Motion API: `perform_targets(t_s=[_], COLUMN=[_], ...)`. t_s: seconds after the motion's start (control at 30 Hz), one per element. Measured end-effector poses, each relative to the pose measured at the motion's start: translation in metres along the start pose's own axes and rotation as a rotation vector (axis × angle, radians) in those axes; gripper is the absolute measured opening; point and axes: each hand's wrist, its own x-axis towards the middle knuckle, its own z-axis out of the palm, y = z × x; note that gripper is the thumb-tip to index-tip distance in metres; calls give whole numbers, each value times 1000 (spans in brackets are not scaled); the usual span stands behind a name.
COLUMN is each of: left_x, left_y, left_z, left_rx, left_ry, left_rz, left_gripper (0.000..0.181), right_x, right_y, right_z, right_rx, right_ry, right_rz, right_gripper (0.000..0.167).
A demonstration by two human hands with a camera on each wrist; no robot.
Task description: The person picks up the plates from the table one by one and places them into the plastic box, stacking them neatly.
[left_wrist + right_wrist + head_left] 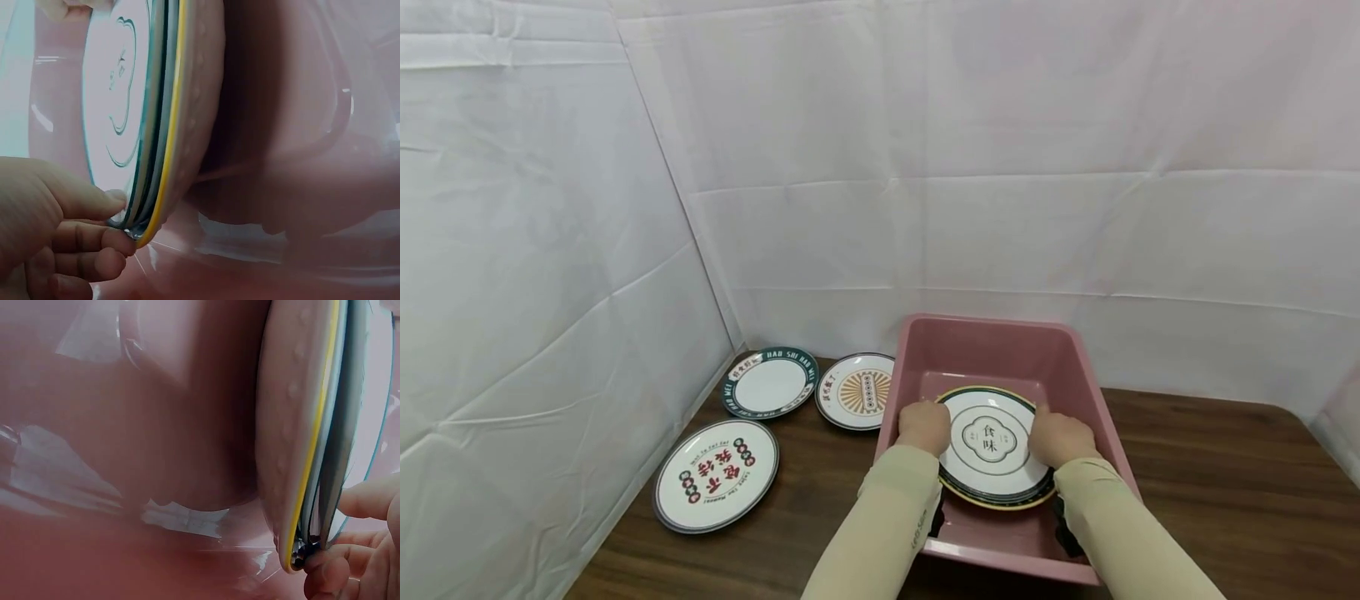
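Observation:
Inside a pink plastic basin [985, 348] lies a stack of round plates, topped by a white plate [989, 467] with a dark green rim and a black emblem. At the bottom of the stack is a yellow-rimmed plate [294, 506]. My left hand [923, 427] pinches the stack's left edge, its thumb on the top plate and its fingers curled at the rims. On the opposite edge my right hand [1063, 437] grips likewise, thumb above and fingers at the rims. How many plates each hand holds, I cannot tell.
Left of the basin on the dark wooden table [1217, 475] lie a green-rimmed plate [771, 383], a plate with an orange sunburst [859, 393] and a plate with red lettering [718, 475]. White cloth walls [1015, 233] stand behind and at the left.

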Motion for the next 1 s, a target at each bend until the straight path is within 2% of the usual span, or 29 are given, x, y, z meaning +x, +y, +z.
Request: perform_targets(t_s=[0.23,0.5,0.6,0.7,0.8,0.87,0.93,1.0], left_x=[-2,-3,-2,1,6,9,10,12], left_y=[0,-1,1,2,2,-3,-15,-36], left_z=[0,3,4,0,-13,-28,-49,-72], left_rx=[-13,-22,-27,-69,-177,-279,-401,-521], left_ry=[-17,-34,-35,-16,0,2,4,40], left_rz=[8,-15,-33,-50,-57,-51,-49,-32], left_gripper=[17,19,27,38,48,55,60,57], right_x=[-3,-5,-3,3,10,11,6,-5], right_y=[-2,-4,-3,0,0,-1,-6,-10], right_z=[-1,2,2,-5,-25,-47,-76,-109], right_rx=[2,28,32,58,80,99,152,194], right_ry=[-2,26,33,53,87,112,126,152], right_rz=[-10,-13,-20,-11,-12,-33,-73,-117], right_gripper=[55,54,55,57,55,56,57,57])
